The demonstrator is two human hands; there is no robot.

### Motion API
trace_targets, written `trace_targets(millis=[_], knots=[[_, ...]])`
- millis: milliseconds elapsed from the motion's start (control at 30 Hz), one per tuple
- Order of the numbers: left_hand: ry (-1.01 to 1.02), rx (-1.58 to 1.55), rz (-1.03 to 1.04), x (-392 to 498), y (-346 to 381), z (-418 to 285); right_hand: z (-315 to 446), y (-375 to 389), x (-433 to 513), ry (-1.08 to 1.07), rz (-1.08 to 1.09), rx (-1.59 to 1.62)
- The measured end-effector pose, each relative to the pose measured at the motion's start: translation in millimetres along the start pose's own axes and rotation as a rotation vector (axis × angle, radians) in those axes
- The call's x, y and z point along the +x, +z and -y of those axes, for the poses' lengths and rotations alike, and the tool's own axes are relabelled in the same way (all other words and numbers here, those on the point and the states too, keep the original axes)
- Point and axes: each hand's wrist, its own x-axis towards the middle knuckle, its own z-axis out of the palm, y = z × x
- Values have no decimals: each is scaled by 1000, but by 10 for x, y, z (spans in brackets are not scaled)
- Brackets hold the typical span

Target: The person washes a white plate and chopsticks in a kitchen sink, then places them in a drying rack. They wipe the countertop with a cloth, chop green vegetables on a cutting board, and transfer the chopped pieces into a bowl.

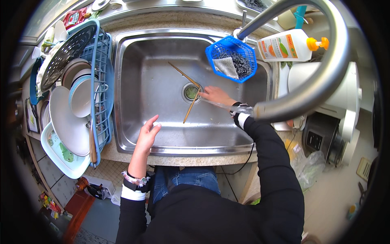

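Two wooden chopsticks, an upper one (182, 73) and a lower one (191, 106), lie at an angle in the stainless steel sink (146, 100). Their ends meet beside the drain strainer (191, 92), which has green bits in it. My right hand (217, 95) reaches in from the right, its fingertips close to where the chopsticks meet; whether they touch is unclear. A thin stream of water (219, 104) runs from the curved metal faucet (304, 103) past this hand. Over the sink's front left part, my left hand (148, 134) is held with fingers apart and nothing in it.
A blue dish rack (99, 91) with bowls, plates and a perforated dark pan stands left of the sink. At the back right corner hangs a blue basket (210, 58) holding metal scourers and a cloth. A white pump bottle (300, 45) lies to the right.
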Motion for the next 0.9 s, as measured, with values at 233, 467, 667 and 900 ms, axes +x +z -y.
trace_targets(millis=[233,467,667,900], knots=[[-38,-119,-42,-86,258,-71,-232,332,286,-223,-47,-73],[-42,-127,-81,-95,386,-110,-338,306,329,-253,-6,64],[-54,-136,-115,-154,364,-79,-435,351,520,-326,36,1],[-58,-171,-138,-177,418,-13,-490,324,770,80,-119,170]])
